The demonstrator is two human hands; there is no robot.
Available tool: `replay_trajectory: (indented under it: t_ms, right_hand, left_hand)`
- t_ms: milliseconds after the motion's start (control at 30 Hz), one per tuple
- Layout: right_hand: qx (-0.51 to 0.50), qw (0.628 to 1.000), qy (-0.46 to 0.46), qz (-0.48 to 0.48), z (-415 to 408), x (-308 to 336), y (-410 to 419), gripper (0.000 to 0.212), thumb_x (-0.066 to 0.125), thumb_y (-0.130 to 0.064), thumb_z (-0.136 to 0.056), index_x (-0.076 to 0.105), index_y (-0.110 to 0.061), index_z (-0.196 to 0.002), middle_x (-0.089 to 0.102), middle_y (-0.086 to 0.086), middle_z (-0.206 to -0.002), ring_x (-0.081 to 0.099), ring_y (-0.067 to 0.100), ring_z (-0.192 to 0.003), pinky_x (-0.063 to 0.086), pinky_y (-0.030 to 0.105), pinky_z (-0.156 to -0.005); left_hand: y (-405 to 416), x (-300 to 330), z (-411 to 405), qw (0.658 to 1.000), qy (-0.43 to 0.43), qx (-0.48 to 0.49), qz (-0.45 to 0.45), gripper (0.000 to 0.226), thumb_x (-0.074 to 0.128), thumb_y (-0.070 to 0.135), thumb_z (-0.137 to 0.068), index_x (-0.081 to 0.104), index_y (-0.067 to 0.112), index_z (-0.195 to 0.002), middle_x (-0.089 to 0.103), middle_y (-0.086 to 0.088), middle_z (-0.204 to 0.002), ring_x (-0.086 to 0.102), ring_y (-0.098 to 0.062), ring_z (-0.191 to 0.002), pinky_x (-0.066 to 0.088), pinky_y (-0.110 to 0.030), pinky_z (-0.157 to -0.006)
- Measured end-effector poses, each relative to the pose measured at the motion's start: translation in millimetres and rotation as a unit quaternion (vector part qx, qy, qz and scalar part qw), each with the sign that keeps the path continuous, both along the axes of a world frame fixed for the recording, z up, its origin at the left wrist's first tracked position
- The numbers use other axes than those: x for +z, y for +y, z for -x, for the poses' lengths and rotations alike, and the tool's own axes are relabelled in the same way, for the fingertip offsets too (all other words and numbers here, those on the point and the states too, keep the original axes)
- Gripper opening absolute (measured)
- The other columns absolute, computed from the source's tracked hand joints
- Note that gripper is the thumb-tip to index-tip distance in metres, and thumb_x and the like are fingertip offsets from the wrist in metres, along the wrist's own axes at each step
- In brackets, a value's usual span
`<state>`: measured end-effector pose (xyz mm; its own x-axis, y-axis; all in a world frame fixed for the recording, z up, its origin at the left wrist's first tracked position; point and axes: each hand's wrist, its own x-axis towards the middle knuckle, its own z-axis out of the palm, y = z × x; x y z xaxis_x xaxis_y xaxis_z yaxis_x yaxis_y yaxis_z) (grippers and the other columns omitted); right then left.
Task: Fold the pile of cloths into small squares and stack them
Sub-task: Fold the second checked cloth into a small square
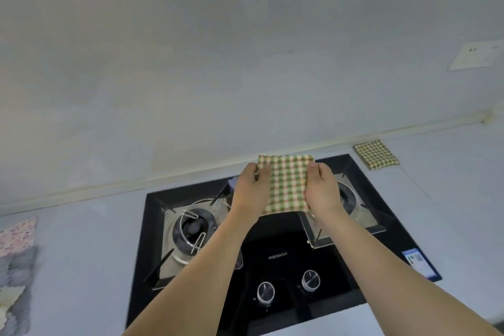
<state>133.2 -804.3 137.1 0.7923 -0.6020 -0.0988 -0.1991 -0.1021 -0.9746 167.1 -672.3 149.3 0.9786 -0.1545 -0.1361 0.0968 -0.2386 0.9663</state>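
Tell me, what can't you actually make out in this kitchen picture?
- Head view: how many layers the green checked cloth has; only its front shows, pinched by left hand and right hand.
- Pile of pale cloths: cut by the left edge, blurred.
- Blue label on the black glass hob: print too small.

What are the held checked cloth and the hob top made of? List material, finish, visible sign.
Checked cloth: looks like woven fabric, matt; a green check, hanging limp between both hands.
Hob top: probably black glass, glossy; it shows pale reflections. Enamelled metal cannot be ruled out.
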Motion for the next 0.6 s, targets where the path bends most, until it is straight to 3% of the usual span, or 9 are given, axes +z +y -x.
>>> replay_trajectory:
  t_ms: [133, 233, 333, 467, 600]
  right_hand:
    - [0.010, 1.000, 0.010, -0.015, -6.5, 3.0, -61.7, 0.033, 0.033, -0.035, -0.103, 0.058, -0.013, -0.100, 0.065, 0.005, -0.095, 0.063, 0.021, -0.089, 0.050, 0.037, -0.079]
    - [0.021, 0.999, 0.027, -0.020, -11.7, 3.5, -119.1, 0.033, 0.033, -0.039, -0.103, 0.057, -0.017, -0.097, 0.065, 0.003, -0.095, 0.064, 0.019, -0.088, 0.050, 0.031, -0.072]
    - [0.032, 0.999, 0.038, -0.015, -15.2, 1.3, -181.5, 0.033, 0.035, -0.041, -0.102, 0.058, -0.017, -0.099, 0.065, 0.003, -0.099, 0.062, 0.017, -0.089, 0.053, 0.034, -0.079]
    - [0.039, 0.992, 0.065, -0.104, -17.1, -6.0, -265.6, 0.032, 0.040, -0.042, -0.101, 0.058, -0.018, -0.112, 0.066, 0.000, -0.105, 0.065, 0.017, -0.093, 0.054, 0.032, -0.074]
    - [0.060, 0.978, 0.114, -0.166, -23.2, -19.0, -339.2, 0.027, 0.045, -0.025, -0.098, 0.055, -0.013, -0.119, 0.067, 0.012, -0.111, 0.067, 0.023, -0.090, 0.056, 0.035, -0.071]
  left_hand:
    - [-51.6, -3.0, -14.0, 0.996, 0.072, -0.016, 0.043, 0.025, 0.052, 0.029, -0.094, 0.041, 0.014, -0.078, 0.044, -0.007, -0.076, 0.044, -0.020, -0.071, 0.035, -0.034, -0.065]
    - [-105.4, -4.4, -17.6, 0.995, 0.089, -0.014, 0.041, 0.027, 0.055, 0.025, -0.094, 0.041, 0.014, -0.075, 0.043, -0.007, -0.072, 0.043, -0.020, -0.071, 0.036, -0.033, -0.065]
    - [-166.2, -6.4, -24.7, 0.993, 0.106, 0.006, 0.052, 0.022, 0.058, 0.026, -0.093, 0.048, 0.013, -0.079, 0.050, -0.007, -0.080, 0.048, -0.019, -0.074, 0.039, -0.033, -0.068]
    - [-244.8, -18.5, -30.1, 0.983, 0.166, 0.019, 0.078, 0.019, 0.062, 0.028, -0.091, 0.058, 0.014, -0.079, 0.063, -0.006, -0.084, 0.061, -0.024, -0.079, 0.049, -0.038, -0.072]
    - [-306.6, -30.0, -43.1, 0.973, 0.211, 0.035, 0.083, 0.014, 0.056, 0.019, -0.095, 0.060, 0.012, -0.083, 0.067, -0.008, -0.087, 0.062, -0.024, -0.075, 0.048, -0.033, -0.066]
